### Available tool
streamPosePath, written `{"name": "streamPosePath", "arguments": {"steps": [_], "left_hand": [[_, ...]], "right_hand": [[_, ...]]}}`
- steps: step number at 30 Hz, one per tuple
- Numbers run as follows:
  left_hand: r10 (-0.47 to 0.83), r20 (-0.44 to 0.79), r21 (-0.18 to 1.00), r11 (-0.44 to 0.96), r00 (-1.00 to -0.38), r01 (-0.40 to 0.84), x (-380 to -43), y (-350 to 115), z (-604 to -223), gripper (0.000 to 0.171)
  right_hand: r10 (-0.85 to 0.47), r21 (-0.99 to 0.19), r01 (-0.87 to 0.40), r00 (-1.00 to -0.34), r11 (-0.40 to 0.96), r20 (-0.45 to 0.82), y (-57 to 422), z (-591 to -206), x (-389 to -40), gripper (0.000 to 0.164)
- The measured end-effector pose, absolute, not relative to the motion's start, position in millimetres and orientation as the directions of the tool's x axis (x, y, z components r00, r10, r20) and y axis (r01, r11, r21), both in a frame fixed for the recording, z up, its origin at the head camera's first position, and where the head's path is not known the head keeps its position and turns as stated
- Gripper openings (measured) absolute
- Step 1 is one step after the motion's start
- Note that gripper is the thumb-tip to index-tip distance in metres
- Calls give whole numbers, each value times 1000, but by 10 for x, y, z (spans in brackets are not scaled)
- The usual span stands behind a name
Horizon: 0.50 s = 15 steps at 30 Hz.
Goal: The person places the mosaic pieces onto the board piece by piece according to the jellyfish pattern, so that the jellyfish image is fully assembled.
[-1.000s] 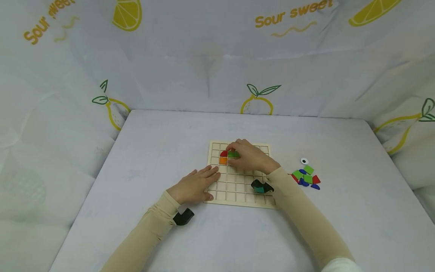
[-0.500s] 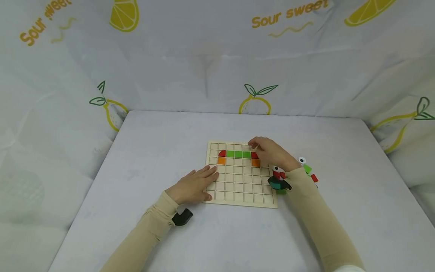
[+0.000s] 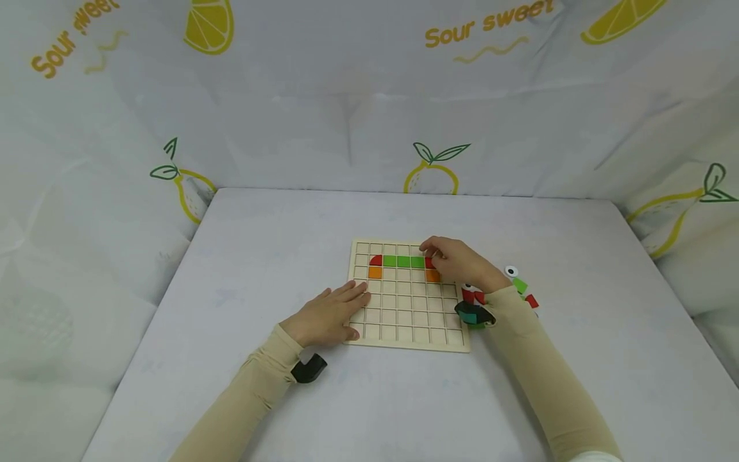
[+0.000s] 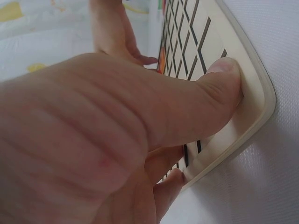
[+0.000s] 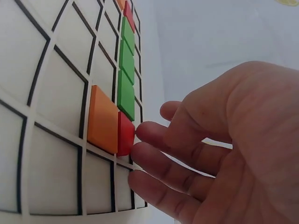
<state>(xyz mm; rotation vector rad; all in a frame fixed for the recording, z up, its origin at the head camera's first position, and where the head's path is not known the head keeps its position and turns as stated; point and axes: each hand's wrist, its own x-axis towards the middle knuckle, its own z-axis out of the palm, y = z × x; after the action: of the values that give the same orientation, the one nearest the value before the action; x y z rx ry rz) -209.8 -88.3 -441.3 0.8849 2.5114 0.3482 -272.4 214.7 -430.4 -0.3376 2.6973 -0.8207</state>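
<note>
Left grip (image 3: pixel 326 316) flat on board (image 3: pixel 404 319); right grip (image 3: pixel 462 263) part-curled, empty; sleeve (image 3: pixel 537 359) before loose pieces (image 3: pixel 519 285).

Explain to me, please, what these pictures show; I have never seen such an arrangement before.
There is no machine here: the left hand and right hand are a person's bare hands. The wide picture is taken from the person's head, looking forward and down. The two close pictures are taken from the left and right wrists.

On the white table lies a pale board with a grid. Set in it are three green squares in a row, a red piece at the left end and another at the right end. Loose pieces lie beside the board, near the right sleeve.

The left hand rests on the board's left edge. The right fingertips are at the right-end red piece; whether they press it, I cannot tell. Neither hand clearly grips anything.
</note>
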Motion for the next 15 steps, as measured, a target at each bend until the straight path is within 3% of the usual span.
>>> {"name": "streamPosePath", "arguments": {"steps": [15], "left_hand": [[638,-337,366,766,-692,527,-2117,-879,-4441,79]], "right_hand": [[-344,-631,-159,-921,759,-181,2214,-4183,-2672,34]]}}
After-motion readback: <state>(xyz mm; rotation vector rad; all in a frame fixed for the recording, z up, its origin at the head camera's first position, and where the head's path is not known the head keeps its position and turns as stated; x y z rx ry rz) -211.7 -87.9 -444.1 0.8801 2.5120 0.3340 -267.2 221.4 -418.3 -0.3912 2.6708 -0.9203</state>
